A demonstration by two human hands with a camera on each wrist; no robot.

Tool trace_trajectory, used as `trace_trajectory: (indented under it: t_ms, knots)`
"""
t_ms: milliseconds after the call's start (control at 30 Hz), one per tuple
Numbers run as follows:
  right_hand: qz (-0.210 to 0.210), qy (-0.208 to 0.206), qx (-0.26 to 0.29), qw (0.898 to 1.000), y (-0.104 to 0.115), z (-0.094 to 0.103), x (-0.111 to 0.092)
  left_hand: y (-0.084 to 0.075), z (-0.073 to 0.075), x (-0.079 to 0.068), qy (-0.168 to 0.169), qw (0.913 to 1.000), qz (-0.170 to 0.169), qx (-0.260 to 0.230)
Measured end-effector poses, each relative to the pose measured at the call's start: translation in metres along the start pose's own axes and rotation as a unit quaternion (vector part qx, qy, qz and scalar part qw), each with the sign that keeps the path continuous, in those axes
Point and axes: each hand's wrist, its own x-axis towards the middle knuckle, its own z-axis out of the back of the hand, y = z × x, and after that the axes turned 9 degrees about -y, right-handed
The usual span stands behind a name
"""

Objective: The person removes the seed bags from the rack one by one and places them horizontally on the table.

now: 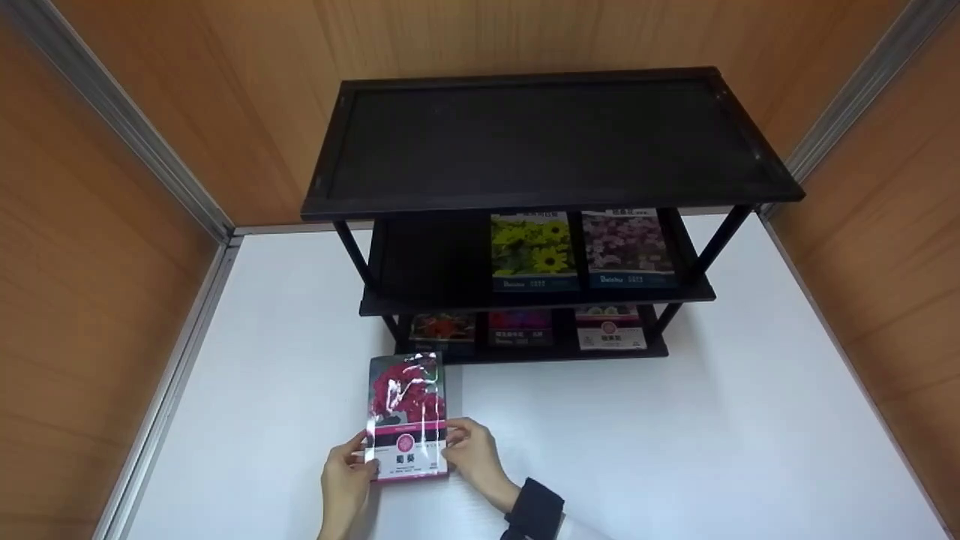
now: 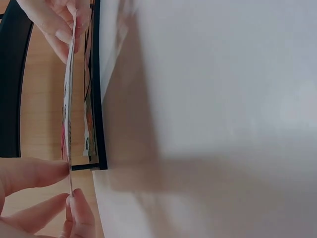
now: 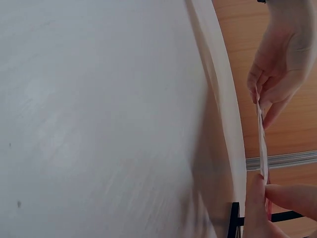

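A seed packet [image 1: 406, 405] with red-pink flowers and a pink-and-white label is held up in front of the black shelf. My left hand [image 1: 346, 478] pinches its left edge near the lower corner. On the opposite edge, my right hand [image 1: 475, 457] pinches it between thumb and fingers. Both wrist views show the packet [image 2: 69, 99] edge-on, clear of the white table, with fingertips on each side. In the right wrist view the thumb and finger of the right hand [image 3: 277, 208] close on the near end.
A three-tier black shelf [image 1: 555, 142] stands at the back. Its middle tier holds a yellow-flower packet [image 1: 534, 251] and a pink-flower packet [image 1: 628, 247]. Three packets lie on the bottom tier, including a white-labelled one [image 1: 611, 330]. Wooden panels [image 1: 90, 225] enclose the white table [image 1: 600, 450].
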Motion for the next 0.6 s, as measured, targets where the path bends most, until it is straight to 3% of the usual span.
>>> trace_trajectory:
  t_ms: [233, 600]
  knots:
    - [0.007, -0.002, -0.015, 1.000, -0.0031, -0.0008, -0.0010, 0.0030, -0.0047, 0.0010, 0.007, 0.9997, 0.014, 0.019]
    - [0.005, -0.001, -0.027, 1.000, -0.0081, -0.0036, -0.0025, 0.0108, -0.0084, 0.0001, 0.001, 0.9995, -0.010, 0.029]
